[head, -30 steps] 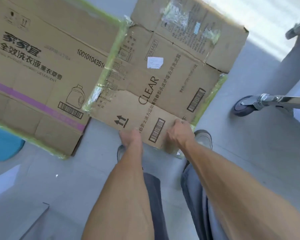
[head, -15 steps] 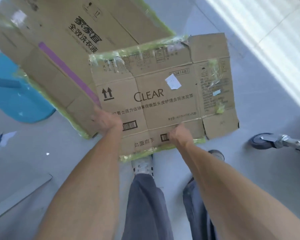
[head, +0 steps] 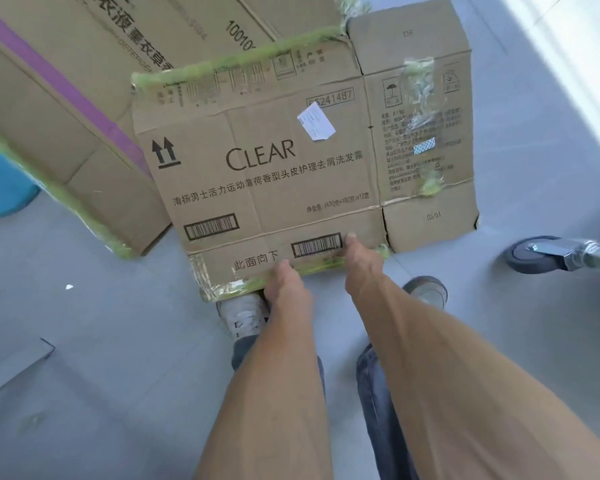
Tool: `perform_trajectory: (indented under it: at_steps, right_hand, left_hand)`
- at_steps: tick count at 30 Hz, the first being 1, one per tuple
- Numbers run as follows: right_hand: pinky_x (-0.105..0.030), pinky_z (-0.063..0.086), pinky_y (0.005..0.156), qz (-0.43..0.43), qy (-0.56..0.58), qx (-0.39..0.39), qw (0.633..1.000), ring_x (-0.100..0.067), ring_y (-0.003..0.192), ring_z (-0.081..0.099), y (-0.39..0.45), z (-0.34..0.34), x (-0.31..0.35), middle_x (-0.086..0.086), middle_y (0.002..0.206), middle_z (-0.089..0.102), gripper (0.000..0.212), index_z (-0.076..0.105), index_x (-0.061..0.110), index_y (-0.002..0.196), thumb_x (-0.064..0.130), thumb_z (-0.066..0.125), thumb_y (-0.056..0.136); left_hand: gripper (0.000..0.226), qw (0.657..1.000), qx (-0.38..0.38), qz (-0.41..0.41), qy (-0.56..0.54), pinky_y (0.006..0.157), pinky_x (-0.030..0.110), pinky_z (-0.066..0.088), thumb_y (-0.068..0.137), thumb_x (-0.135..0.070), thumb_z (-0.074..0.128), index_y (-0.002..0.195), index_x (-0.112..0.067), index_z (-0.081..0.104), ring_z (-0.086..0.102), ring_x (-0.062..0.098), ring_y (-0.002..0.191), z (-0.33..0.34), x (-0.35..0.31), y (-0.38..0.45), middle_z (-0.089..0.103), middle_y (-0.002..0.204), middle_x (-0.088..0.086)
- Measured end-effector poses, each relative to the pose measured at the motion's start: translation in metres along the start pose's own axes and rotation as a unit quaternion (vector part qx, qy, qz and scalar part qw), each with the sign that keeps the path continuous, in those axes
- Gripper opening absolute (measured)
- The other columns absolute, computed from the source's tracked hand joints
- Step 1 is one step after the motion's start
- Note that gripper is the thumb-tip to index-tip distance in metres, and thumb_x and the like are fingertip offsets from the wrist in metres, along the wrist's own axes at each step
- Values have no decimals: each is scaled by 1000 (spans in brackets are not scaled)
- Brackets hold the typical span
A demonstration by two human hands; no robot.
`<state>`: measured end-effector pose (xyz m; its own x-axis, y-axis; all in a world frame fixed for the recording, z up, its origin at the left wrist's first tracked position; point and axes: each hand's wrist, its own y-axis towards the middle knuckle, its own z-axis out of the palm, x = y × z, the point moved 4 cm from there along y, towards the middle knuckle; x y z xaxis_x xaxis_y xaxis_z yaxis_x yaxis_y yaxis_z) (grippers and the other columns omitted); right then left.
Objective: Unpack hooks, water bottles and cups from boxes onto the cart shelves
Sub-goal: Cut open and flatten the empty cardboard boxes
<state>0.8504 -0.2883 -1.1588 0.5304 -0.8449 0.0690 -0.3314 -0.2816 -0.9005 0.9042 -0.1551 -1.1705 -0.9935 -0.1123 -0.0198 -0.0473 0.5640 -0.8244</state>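
Straight ahead of me the flattened CLEAR box [head: 274,168] stood tilted over the floor, its long axis crosswise; my left hand [head: 284,282] and right hand [head: 359,258] both pinched its near bottom edge, right slightly farther along.

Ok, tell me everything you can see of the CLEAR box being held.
The CLEAR box is brown corrugated cardboard, looking flattened, printed with "CLEAR", up-arrows, Chinese text and barcodes. A small white label sits near the top right. Greenish torn tape lines its top and bottom edges. It overlaps the larger purple-striped box. Left hand and right hand both grip its near bottom edge.
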Motion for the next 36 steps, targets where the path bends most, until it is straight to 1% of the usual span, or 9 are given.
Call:
perform_trajectory:
  at_steps: [6,12,14,17,20,25,28,31,36]
  right_hand:
    - [-39,41,98,72,94,-92,989,-32,108,54,8,4,-8,-12,125,56,71,48,8,127,44,77,74]
    - [-25,40,61,31,34,-58,997,-15,68,50,-27,8,8,-1,90,52,35,53,12,101,38,70,86]
    - [-21,46,69,8,-48,-41,998,-13,82,61,-53,16,25,3,94,60,33,55,18,120,25,68,90]
    - [-22,46,81,-83,-266,-106,955,-14,101,64,-110,11,53,6,103,63,32,59,21,120,26,68,90]
    - [-22,44,81,-86,-305,-119,941,-14,99,62,-152,8,67,6,103,60,31,57,20,123,25,62,93]
    - [-18,56,81,-20,72,-19,997,-4,76,55,-206,23,87,-6,129,57,39,42,16,139,19,47,100]
    - [-18,46,69,-74,-89,-44,992,-14,91,61,-227,40,97,0,110,59,38,51,17,133,15,53,96]
    - [-34,53,79,-77,136,-20,987,-26,94,61,-253,65,113,-11,113,62,40,50,4,132,5,55,93]
    - [-24,46,80,-207,-279,-48,937,-16,100,66,-288,127,142,6,94,61,45,53,26,133,17,64,90]
  left_hand:
    - [31,993,54,-19,-103,50,24,27,72,-32,79,90,-16,60,43,13,61,13,11,9,53,79,-1]
    - [20,975,184,-21,-119,80,35,54,84,-16,73,103,-16,65,60,22,90,14,-22,-22,65,102,7]
    - [27,972,192,-18,-134,91,45,55,88,-2,67,114,-6,63,63,29,98,9,-36,-37,65,111,14]
    - [36,974,185,-1,-133,77,48,55,89,8,62,124,2,56,62,34,98,-7,-63,-70,62,113,19]
    - [27,974,185,3,-130,75,49,55,88,9,62,113,0,59,62,35,95,-26,-85,-108,62,112,20]
    - [16,968,192,5,-159,91,53,52,87,9,62,90,-5,57,60,37,106,-49,-120,-153,60,113,21]
    - [16,967,177,-6,-183,77,48,53,87,9,63,92,-4,56,60,39,103,-65,-143,-166,60,118,24]
    - [11,959,189,-23,-212,73,44,53,88,7,64,95,-1,59,61,38,98,-79,-168,-168,60,120,23]
    - [26,947,214,18,-238,73,35,55,95,-5,61,119,3,58,60,29,105,-96,-227,-158,59,125,17]
